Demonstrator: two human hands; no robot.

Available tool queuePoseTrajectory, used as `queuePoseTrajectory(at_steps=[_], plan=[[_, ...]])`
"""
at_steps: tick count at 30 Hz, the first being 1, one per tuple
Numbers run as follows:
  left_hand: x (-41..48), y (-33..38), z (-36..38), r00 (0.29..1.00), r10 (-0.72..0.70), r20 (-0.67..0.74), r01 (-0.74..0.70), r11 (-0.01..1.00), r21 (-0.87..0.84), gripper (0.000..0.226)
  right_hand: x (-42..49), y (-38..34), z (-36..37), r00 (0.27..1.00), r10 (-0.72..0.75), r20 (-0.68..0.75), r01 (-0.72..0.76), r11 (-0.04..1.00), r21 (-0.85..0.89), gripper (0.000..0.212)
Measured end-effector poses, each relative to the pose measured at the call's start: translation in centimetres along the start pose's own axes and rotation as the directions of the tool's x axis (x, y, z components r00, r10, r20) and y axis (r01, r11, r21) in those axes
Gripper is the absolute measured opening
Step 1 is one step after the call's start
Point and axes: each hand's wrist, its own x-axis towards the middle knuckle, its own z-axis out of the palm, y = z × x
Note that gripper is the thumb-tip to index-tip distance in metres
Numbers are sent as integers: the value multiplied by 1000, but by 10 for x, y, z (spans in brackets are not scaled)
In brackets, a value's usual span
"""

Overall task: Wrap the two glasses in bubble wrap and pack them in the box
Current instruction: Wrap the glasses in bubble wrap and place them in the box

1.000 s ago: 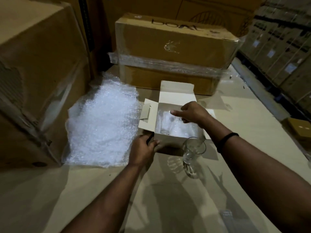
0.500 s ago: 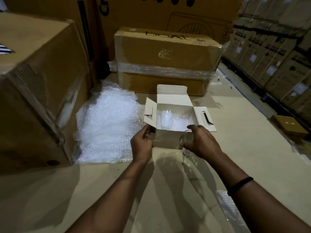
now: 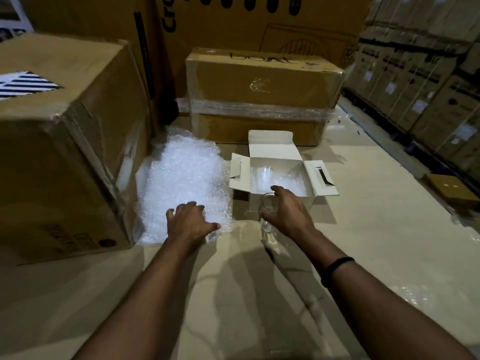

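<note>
- glass (image 3: 267, 211): unwrapped, upright, just in front of the box, base on or just over the counter (can't tell which).
- right hand (image 3: 288, 214): fingers curled round the glass from the right side, same grip as 0.5 s ago; 1 s ago it was over the box and the glass stood free.
- second glass (image 3: 263, 176): inside the box, left part, with bubble wrap bunched beside it; can't tell if fully wrapped.
- box (image 3: 323, 178): white, open, all flaps out, unmoved.
- left hand (image 3: 191, 223): has left the box's front left corner; now flat on the bubble wrap sheet, fingers spread and released.
- bubble wrap sheet (image 3: 181, 175): spread on the counter (image 3: 376, 242), left of the box.
- brown cartons: one at far left (image 3: 65, 152), one film-wrapped behind the box (image 3: 262, 84).
</note>
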Motion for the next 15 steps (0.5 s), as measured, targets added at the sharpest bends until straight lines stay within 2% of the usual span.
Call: queuePoseTrajectory(at_steps=[4, 7, 8, 10, 12, 13, 14, 15], plan=[[-5, -18, 2, 1000, 20, 23, -16, 989, -146, 50, -3, 1, 0, 1000, -9, 12, 9, 1000, -4, 78], [-4, -24, 0, 996, -47, -69, 19, 931, -365, 16, -6, 3, -1, 999, -14, 36, 16, 999, -36, 84], [-6, -23, -2, 990, -83, -117, 21, 892, -451, 13, -9, 3, -1, 999, -44, 0, 44, 995, -85, 85], [-8, -22, -7, 954, -126, -271, -42, 842, -538, 9, -21, 1, 0, 968, -146, -202, 126, 986, -110, 71], [-14, -22, -9, 904, -130, -408, -105, 856, -505, 10, -43, -9, 3, 864, -237, -444, 263, 965, -2, 41], [-17, -23, -7, 887, -127, -444, -117, 868, -482, 12, -56, -16, 7, 839, -240, -489, 315, 946, 75, 26], [-21, -23, -5, 882, -125, -455, -119, 875, -470, 13, -67, -23, 11, 859, -202, -471, 312, 935, 168, 17], [-27, -21, -2, 885, -120, -449, -120, 875, -470, 15, -74, -31, 15, 912, -117, -394, 240, 930, 279, 18]])
